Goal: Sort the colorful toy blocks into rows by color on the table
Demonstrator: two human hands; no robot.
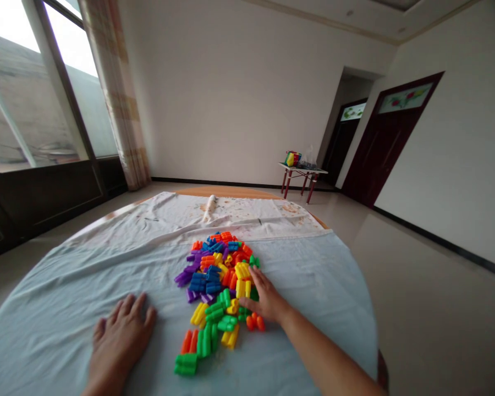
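Note:
Flat on the light blue tablecloth rests my left hand [121, 335], its fingers spread and holding nothing. To its right lies a loose pile of plastic building blocks, each shaped like joined tubes. My right hand [268, 300] is at the pile's right edge, thumb and fingers apart beside a yellow block [243, 288]; whether it touches the block I cannot tell. Blue blocks [205, 281] and purple blocks [185, 275] lie on the pile's left side. Nearer to me are green blocks [207, 340], a red-orange block [188, 342] and another yellow block [230, 336].
The tablecloth [313, 308] covers a round table, with a white, stained cloth [181, 212] at the far side. Against the far wall stands a small table [303, 169] bearing a colourful bag [292, 159]. A window and curtain [115, 99] are left; dark red doors [391, 137] are right.

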